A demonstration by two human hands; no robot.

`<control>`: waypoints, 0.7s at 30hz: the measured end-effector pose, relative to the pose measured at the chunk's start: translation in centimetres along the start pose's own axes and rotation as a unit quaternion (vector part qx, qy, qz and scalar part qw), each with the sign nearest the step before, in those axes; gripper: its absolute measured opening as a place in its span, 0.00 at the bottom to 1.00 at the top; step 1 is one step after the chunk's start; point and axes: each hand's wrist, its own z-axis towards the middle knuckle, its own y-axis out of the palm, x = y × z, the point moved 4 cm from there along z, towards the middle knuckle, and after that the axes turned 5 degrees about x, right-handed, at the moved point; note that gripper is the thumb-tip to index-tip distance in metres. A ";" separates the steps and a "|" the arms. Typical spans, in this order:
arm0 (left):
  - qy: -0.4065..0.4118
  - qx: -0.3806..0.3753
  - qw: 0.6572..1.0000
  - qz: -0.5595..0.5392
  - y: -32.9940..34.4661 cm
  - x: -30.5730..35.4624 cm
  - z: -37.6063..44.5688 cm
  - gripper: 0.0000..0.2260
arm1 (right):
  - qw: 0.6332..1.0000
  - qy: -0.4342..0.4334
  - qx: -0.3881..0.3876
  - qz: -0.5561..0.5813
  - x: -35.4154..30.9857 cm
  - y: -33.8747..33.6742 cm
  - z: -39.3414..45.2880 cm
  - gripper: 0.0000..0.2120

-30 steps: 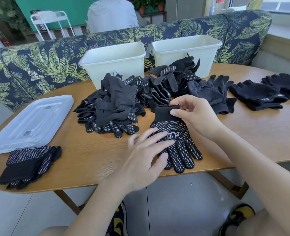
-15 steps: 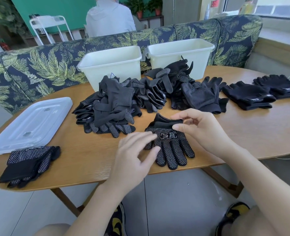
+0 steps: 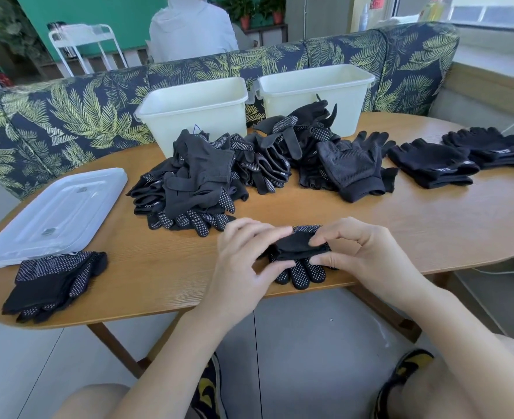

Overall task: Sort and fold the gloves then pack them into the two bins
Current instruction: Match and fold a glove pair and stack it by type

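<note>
Both hands hold one dotted glove (image 3: 300, 257) near the table (image 3: 431, 237) edge; left hand (image 3: 245, 261) pinches its left side, right hand (image 3: 355, 252) pinches the folded cuff, bins (image 3: 195, 116) far behind

I see bright, even daylight entering from the window (image 3: 488, 13) at upper right. The table (image 3: 431, 225) carries soft sheen and faint shadows. Wide-angle distortion bends the edges. Focus holds at centre; the black gloves (image 3: 207, 182) lose detail.
</note>
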 end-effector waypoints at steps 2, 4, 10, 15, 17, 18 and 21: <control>0.030 0.008 0.999 0.007 0.2 -0.4 -0.2 0.13 | 1.000 -0.017 -0.010 -0.023 0.1 -0.1 -0.3 0.11; 0.029 -0.018 0.999 0.001 0.4 -0.8 -0.6 0.12 | 0.998 -0.038 -0.020 -0.042 0.2 -0.1 -0.5 0.10; -0.001 -0.104 0.995 0.005 0.7 -1.4 -1.4 0.16 | 0.987 -0.079 -0.061 -0.125 0.9 0.2 -1.0 0.14; -0.025 -0.139 0.990 -0.003 0.2 -1.2 -1.7 0.26 | 0.989 -0.066 -0.062 -0.120 0.3 0.0 -1.0 0.18; -0.028 -0.103 0.994 -0.015 0.0 -1.1 -1.5 0.23 | 0.990 -0.082 -0.021 -0.116 -0.2 0.1 -0.7 0.13; -0.037 -0.074 0.996 -0.026 -0.2 -1.0 -1.2 0.19 | 0.988 -0.091 0.006 -0.125 -0.4 0.2 -0.4 0.11; -0.085 -0.012 0.996 -0.024 -0.3 -1.1 -0.5 0.11 | 0.982 -0.076 0.054 -0.163 -0.1 0.6 0.8 0.12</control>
